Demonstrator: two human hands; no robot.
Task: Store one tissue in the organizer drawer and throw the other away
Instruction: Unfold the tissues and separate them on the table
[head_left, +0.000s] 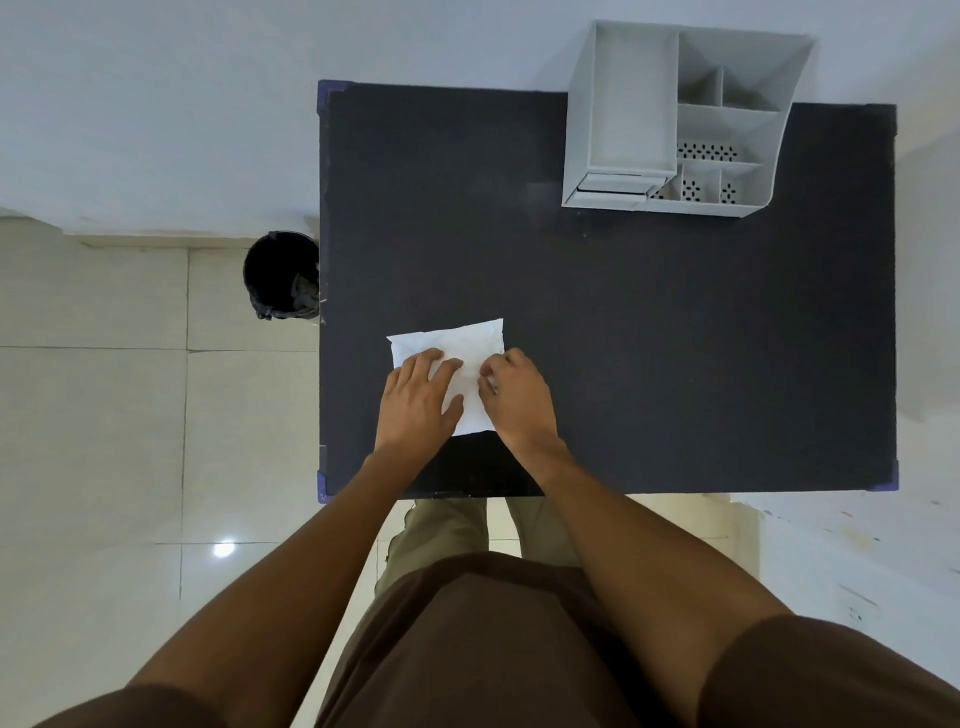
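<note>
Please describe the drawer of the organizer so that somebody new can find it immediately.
On the black table, a grey organizer stands at the far right. Its drawer is the low flat front under the long tray, at the near-left corner; the neighbouring compartments are open-topped, with perforated floors.

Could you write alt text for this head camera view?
Both hands, left flat and right pinching, work a white tissue on a black table. A grey organizer sits far right; a black bin stands left.

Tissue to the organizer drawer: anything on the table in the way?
Nothing visible. The tissue lies under both hands, left hand and right hand; bare table runs to the organizer, whose drawer looks shut.
</note>
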